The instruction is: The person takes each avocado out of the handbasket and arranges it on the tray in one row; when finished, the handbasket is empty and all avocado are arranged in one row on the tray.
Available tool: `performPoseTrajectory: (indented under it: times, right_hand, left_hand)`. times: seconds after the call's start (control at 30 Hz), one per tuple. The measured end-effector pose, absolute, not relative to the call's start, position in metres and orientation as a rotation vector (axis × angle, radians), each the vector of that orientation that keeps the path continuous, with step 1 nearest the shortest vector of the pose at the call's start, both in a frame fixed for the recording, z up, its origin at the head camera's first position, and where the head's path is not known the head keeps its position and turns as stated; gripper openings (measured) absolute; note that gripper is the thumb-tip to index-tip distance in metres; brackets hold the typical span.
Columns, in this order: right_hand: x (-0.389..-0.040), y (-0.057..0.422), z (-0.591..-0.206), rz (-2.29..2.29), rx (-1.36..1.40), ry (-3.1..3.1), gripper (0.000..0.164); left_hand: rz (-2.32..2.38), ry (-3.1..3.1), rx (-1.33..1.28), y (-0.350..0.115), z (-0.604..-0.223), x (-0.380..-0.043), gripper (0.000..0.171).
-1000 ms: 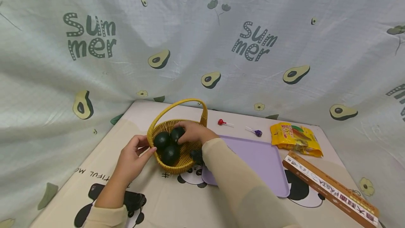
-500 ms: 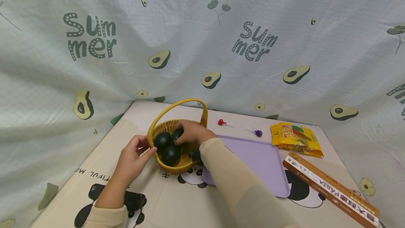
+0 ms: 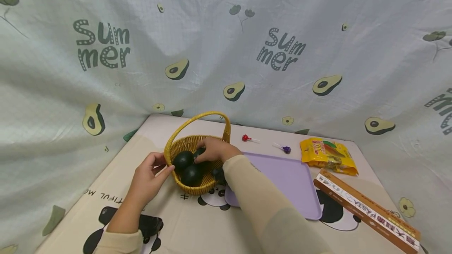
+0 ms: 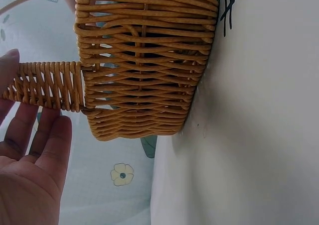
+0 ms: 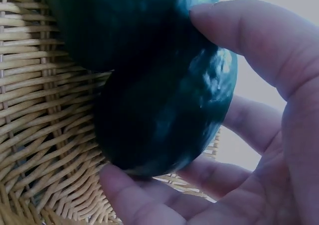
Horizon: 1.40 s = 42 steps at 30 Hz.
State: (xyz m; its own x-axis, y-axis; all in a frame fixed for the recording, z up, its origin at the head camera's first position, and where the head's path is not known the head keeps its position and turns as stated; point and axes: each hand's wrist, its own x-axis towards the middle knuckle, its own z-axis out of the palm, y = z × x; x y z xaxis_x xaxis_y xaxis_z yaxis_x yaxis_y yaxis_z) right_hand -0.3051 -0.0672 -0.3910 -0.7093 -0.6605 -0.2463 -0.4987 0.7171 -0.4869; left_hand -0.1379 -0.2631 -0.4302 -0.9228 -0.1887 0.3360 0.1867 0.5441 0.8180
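A yellow wicker basket with a tall arched handle stands on the table. In the left wrist view my left hand holds the base of the handle, thumb on one side and fingers on the other. My right hand reaches into the basket and grips a dark green, glossy avocado with fingers curled round it. Against it lie two more dark avocados, one at the left and one nearer the front. The right hand and sleeve cover part of the basket's interior.
A lilac tray lies right of the basket, partly under the right forearm. Behind it are a red lollipop and a purple lollipop. Farther right are a yellow snack bag and a long pasta box. A printed curtain hangs behind.
The held avocado has turned and now shows less behind the right hand. The left hand keeps its grip on the handle. The head view has shifted slightly.
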Motion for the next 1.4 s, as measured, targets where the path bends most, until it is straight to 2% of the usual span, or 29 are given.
performPoseTrajectory:
  times: [0.17,0.4,0.5,0.7,1.1,1.4]
  right_hand:
    - [-0.305,-0.06,-0.39,-0.62,-0.888,2.481,0.056]
    - [-0.305,-0.047,-0.382,-0.839,-0.913,2.388,0.039]
    - [-0.302,-0.043,-0.376,-0.932,-0.93,2.319,0.037]
    - [-0.296,-0.033,-0.361,-1.105,-0.937,2.238,0.04]
    - [-0.291,-0.001,-0.353,-1.143,-0.985,2.354,0.036]
    - [-0.286,0.022,-0.347,-1.143,-0.99,2.372,0.053]
  left_hand:
    - [-1.327,-2.396,0.011,-0.263,-0.432,-0.138,0.034]
    - [-1.32,-2.392,-0.01,-0.262,-0.431,-0.14,0.035]
    - [-1.309,-2.391,-0.006,-0.263,-0.431,-0.14,0.034]
    - [-1.303,-2.401,0.002,-0.263,-0.429,-0.139,0.035]
    - [-1.308,-2.412,0.011,-0.262,-0.429,-0.138,0.036]
    - [-1.301,-2.409,0.002,-0.262,-0.429,-0.138,0.035]
